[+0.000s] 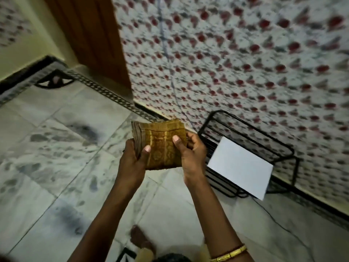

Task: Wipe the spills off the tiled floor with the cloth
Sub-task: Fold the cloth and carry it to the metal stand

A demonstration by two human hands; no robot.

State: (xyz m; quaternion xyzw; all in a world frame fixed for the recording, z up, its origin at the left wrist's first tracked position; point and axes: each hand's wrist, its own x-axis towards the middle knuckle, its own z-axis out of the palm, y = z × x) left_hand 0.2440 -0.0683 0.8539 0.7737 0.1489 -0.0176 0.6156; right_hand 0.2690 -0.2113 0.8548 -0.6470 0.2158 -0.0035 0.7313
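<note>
Both of your hands grip one folded cloth (pixel 161 146), raised in front of you above the tiled floor (pixel 56 148) and not touching it. Your left hand (pixel 132 161) clasps its left edge, where the stacked folds show as layers, with the thumb pressed on the front face. Your right hand (pixel 190 154) pinches the right edge, thumb on top and fingers curled behind. The cloth is mustard-brown woven fabric with a paler printed pattern, folded into a thick, roughly square pad.

Below it, the floor is made of large pale marble-like tiles with thin grout lines, smeared with many grey blotches (pixel 83 131) and streaks. A dark patterned border strip (pixel 105 91) runs along the floor's edge. The wall (pixel 245 63) carries small tiles or paper with a repeating red-and-grey motif, and a brown wooden door (pixel 94 44) stands at the left. Against the wall sits one black wire rack (pixel 279 146) with one white sheet (pixel 239 167) lying on it. One gold bangle (pixel 230 254) circles your right wrist, and one bare foot (pixel 141 241) rests on the floor.
</note>
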